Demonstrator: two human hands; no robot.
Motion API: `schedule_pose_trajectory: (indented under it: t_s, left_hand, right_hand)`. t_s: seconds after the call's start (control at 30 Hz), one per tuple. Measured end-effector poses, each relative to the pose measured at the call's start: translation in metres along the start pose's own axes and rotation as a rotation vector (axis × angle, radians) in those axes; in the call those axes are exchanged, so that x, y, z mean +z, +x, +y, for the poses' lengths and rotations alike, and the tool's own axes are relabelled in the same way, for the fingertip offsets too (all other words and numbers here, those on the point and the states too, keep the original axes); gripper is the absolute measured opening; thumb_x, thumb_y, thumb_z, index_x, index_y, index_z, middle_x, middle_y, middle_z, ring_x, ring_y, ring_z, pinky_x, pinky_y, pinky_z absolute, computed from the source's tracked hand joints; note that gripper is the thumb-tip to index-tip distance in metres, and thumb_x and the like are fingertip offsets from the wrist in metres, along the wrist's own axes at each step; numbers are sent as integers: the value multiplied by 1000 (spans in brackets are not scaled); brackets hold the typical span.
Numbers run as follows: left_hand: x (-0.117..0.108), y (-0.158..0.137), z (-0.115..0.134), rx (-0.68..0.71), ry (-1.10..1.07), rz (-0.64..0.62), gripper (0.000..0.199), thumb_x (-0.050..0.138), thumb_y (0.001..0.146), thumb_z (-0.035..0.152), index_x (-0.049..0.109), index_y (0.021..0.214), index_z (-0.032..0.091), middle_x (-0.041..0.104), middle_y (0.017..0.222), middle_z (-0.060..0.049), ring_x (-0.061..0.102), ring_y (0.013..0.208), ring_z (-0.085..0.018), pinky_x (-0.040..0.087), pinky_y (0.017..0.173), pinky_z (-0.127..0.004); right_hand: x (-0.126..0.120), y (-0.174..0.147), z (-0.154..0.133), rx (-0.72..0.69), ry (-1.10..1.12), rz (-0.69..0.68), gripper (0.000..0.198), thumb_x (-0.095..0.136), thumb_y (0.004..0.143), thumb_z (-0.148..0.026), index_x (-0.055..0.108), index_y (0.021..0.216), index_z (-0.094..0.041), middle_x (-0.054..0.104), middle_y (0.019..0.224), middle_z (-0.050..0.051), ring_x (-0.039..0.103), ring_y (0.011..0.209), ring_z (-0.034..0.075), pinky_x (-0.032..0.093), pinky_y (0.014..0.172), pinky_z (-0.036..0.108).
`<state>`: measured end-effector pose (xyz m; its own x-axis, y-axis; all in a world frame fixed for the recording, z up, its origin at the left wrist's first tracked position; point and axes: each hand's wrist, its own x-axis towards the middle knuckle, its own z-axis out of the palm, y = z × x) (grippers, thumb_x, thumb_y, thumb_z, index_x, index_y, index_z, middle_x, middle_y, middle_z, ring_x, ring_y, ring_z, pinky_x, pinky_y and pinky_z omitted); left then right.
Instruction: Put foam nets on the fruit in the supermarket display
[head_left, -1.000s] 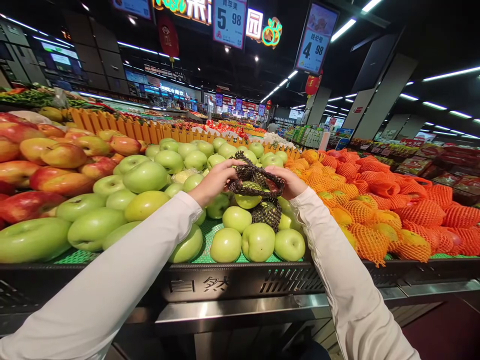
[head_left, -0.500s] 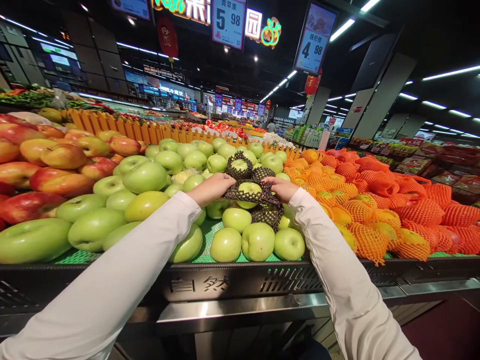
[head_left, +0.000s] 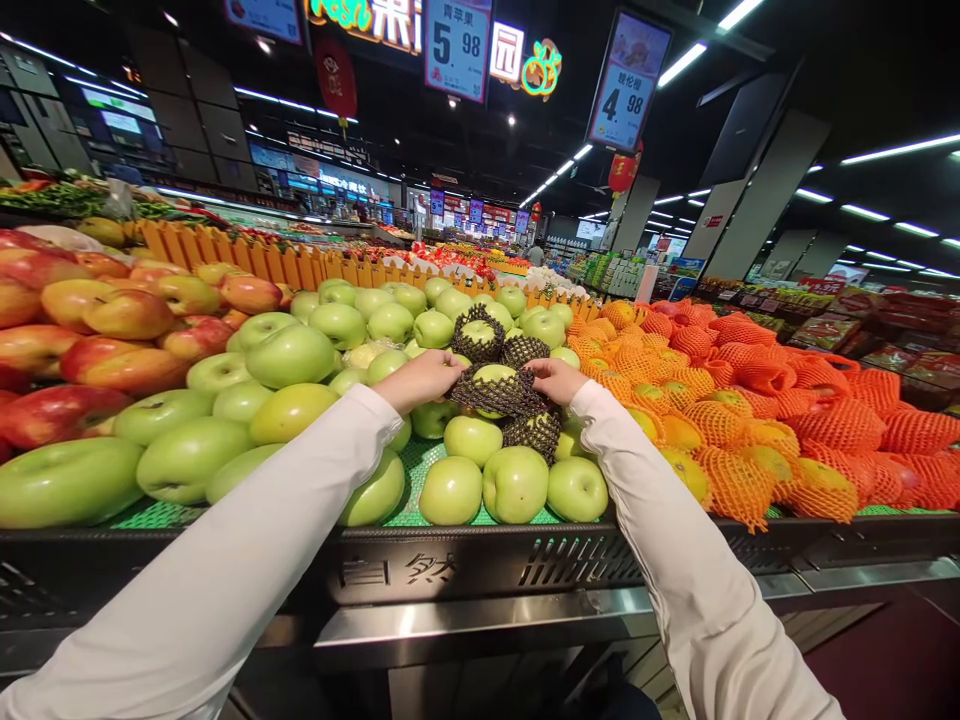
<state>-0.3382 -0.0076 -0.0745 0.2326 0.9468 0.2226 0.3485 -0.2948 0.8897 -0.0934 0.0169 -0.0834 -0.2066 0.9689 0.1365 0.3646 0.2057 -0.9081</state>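
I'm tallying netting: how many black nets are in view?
4: the held net between left hand and right hand, a far left net and far right net behind it, a near net in front; more may be hidden.

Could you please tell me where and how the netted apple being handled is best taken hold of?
Probably by its left and right sides, coming from both: the netted apple is rounded, its top bare above the black net, with other netted fruit close behind.
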Motion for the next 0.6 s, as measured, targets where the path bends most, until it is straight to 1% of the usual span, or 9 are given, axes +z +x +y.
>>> schedule_pose_trajectory:
  t_s: [0.07, 0.13, 0.2, 0.27, 0.33, 0.4, 0.5, 0.53, 0.6]
  left_hand:
    - [0, -2, 3, -76, 15, -42, 17, 67, 62, 34, 55, 57, 22, 59, 61, -3, 49, 52, -16, 39, 50, -30]
    - [0, -4, 5, -125, 16, -67, 18, 66, 61, 34, 53, 57, 23, 58, 61, -3, 49, 53, -16, 40, 52, -30]
    - [1, -4, 6, -121, 15, -84, 19, 65, 62, 35, 51, 56, 23, 53, 56, -2, 46, 50, -16, 36, 50, -29]
    - [1, -4, 5, -104, 28, -98, 21, 65, 63, 37, 51, 55, 24, 49, 51, -1, 42, 46, -15, 32, 48, -28]
    - [1, -3, 3, -97, 49, -95, 21, 66, 63, 38, 52, 56, 24, 48, 49, -1, 41, 45, -15, 30, 47, -28]
    - [0, -2, 1, -104, 74, -75, 19, 67, 62, 38, 55, 58, 23, 51, 50, -1, 43, 46, -15, 31, 47, -28]
    - [-2, -1, 0, -77, 132, -18, 17, 68, 62, 37, 60, 61, 22, 56, 52, -1, 47, 50, -17, 33, 49, -28]
    - [-3, 0, 0, -49, 152, 10, 17, 69, 63, 37, 62, 62, 22, 58, 54, -1, 49, 53, -17, 34, 50, -28]
    - [-4, -1, 3, 11, 179, 77, 20, 70, 65, 40, 65, 64, 20, 63, 60, -3, 53, 59, -19, 36, 53, -28]
  right_hand:
    - [-3, -4, -5, -21, -31, 16, 20, 82, 55, -20, 68, 69, -20, 63, 55, -5, 52, 45, 9, 49, 45, 24]
    - [-5, -9, -13, -73, -75, 94, 22, 84, 57, -25, 70, 74, -21, 64, 60, -5, 53, 50, 10, 52, 54, 28]
    - [-4, -14, -23, -214, -127, 198, 24, 81, 67, -38, 71, 80, -21, 68, 71, -1, 59, 62, 14, 56, 67, 32]
    - [2, -20, -33, -405, -166, 238, 32, 71, 79, -51, 73, 89, -21, 72, 88, 4, 64, 80, 18, 56, 82, 37]
    - [10, -26, -39, -545, -189, 161, 39, 65, 83, -56, 72, 101, -22, 73, 106, 6, 66, 97, 21, 53, 92, 39]
    - [17, -31, -41, -604, -233, 40, 50, 73, 77, -57, 70, 113, -22, 70, 120, 8, 65, 108, 24, 50, 100, 42]
    - [24, -33, -36, -604, -339, -93, 78, 87, 61, -55, 64, 128, -21, 66, 130, 11, 62, 120, 28, 43, 111, 46]
    - [25, -33, -34, -591, -370, -123, 83, 88, 59, -54, 62, 130, -21, 65, 133, 11, 61, 123, 29, 41, 113, 46]
    - [28, -31, -31, -573, -414, -160, 87, 89, 57, -53, 60, 133, -22, 63, 138, 11, 59, 128, 30, 39, 116, 45]
